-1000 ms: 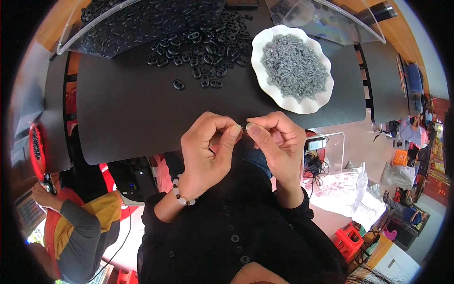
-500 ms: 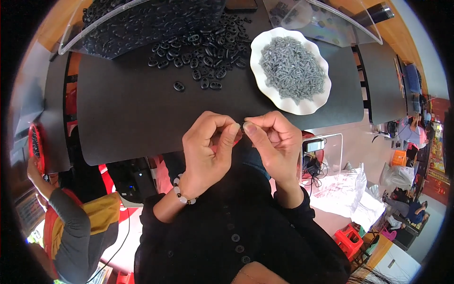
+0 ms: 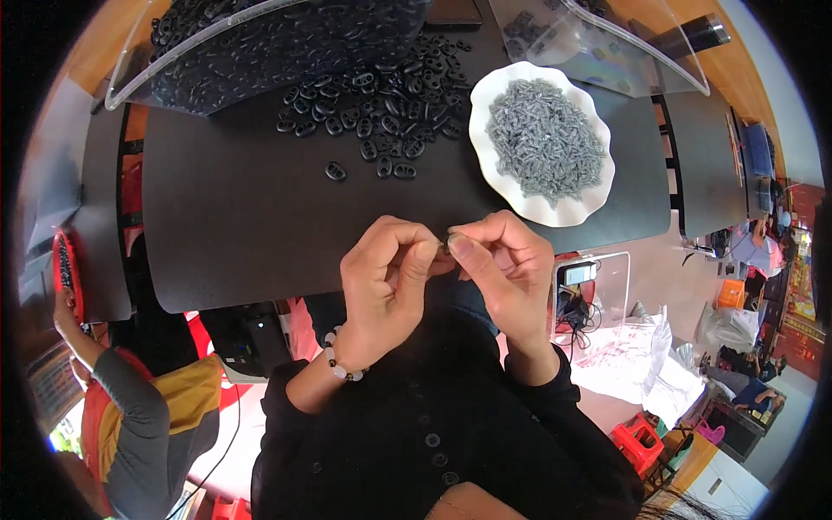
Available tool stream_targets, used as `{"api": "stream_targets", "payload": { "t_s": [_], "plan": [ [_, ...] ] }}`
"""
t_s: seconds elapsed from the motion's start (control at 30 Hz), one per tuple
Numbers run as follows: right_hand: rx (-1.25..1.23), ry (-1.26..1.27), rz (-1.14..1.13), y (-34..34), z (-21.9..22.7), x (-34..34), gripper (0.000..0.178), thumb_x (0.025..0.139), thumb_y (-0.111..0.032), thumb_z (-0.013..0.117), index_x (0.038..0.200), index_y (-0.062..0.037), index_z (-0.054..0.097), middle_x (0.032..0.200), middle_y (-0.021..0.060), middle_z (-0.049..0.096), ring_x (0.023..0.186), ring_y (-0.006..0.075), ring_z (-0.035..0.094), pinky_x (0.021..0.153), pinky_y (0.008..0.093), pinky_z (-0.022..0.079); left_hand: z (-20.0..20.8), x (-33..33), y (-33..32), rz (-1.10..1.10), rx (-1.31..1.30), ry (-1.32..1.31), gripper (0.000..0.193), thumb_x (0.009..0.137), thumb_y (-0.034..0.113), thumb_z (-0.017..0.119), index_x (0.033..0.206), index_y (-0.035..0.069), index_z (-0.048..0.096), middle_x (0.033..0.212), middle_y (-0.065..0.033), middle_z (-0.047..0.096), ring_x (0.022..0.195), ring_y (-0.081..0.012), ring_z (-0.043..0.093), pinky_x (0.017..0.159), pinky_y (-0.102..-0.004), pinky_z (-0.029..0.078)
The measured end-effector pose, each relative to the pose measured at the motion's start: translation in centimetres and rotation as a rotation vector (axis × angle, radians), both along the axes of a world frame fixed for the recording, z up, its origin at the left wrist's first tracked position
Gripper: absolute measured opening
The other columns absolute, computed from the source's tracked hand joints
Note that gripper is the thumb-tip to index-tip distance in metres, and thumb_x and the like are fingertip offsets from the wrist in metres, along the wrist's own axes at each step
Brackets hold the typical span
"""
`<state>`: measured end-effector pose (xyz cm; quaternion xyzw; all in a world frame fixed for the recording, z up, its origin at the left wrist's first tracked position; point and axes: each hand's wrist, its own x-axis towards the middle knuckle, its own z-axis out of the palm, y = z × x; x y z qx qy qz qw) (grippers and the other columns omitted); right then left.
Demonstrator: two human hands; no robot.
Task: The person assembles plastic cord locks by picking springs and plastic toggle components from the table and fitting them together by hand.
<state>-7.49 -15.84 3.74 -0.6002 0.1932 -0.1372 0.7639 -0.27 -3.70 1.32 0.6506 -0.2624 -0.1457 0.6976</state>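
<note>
My left hand and my right hand meet in front of my chest at the table's near edge. Both are closed in fingertip pinches on a small dark piece, mostly hidden by the fingers. Beyond them lies a pile of black oval pieces, each with two holes. A single black oval lies at the pile's near side. To the right stands a white scalloped plate, heaped with small clear grey tube-like pieces.
A clear bin full of black ovals stands at the back left, and another clear bin at the back right. The dark table runs between. At far left, a person reaches to a red tray. Red stool at right.
The table, pile and plate sit slightly lower and further right in the picture. My hands stay pinched together, with the fingertips shifted a little.
</note>
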Motion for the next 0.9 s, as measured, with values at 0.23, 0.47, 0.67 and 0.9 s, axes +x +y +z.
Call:
{"api": "stream_targets", "payload": {
  "t_s": [0.23,0.47,0.67,0.9],
  "plan": [
    [0.104,-0.044,0.022,-0.3,-1.3,0.1,0.008,0.088,-0.002,0.060,0.093,0.0037,0.059,0.084,0.0083,0.065,0.077,0.0097,0.062,0.069,0.0226,0.051,0.0,0.2,0.1,-0.019,-0.025,0.109,0.016,0.094,0.008,0.051,0.088,-0.007,0.055,0.088,-0.0085,0.053,0.076,-0.0135,0.063,0.070,-0.0274,0.058],
    [0.137,-0.077,-0.080,0.5,-1.3,0.3,0.012,0.086,-0.006,0.064,0.091,0.0040,0.061,0.079,0.0067,0.063,0.064,0.0076,0.055,0.058,0.0205,0.045,-0.6,-0.7,-0.2,0.045,-0.128,0.241,0.014,0.093,0.007,0.053,0.090,-0.006,0.056,0.090,-0.0080,0.054,0.078,-0.0133,0.063,0.070,-0.0258,0.056],
    [0.128,-0.112,-0.081,0.3,-2.5,-0.2,0.010,0.087,-0.006,0.063,0.092,0.0032,0.061,0.081,0.0056,0.063,0.070,0.0070,0.056,0.064,0.0209,0.047,-0.5,-1.0,-0.4,0.057,-0.138,0.259,0.012,0.092,0.005,0.054,0.091,-0.007,0.056,0.092,-0.0083,0.054,0.077,-0.0132,0.063,0.069,-0.0254,0.055],
    [0.122,-0.115,-0.058,0.2,-2.6,-0.5,0.008,0.087,-0.004,0.062,0.092,0.0027,0.060,0.082,0.0037,0.062,0.073,0.0053,0.055,0.068,0.0198,0.046,-0.6,-1.1,-0.3,0.059,-0.112,0.152,0.011,0.091,0.003,0.055,0.091,-0.008,0.057,0.092,-0.0085,0.054,0.077,-0.0136,0.063,0.067,-0.0249,0.056]
  ]
}}
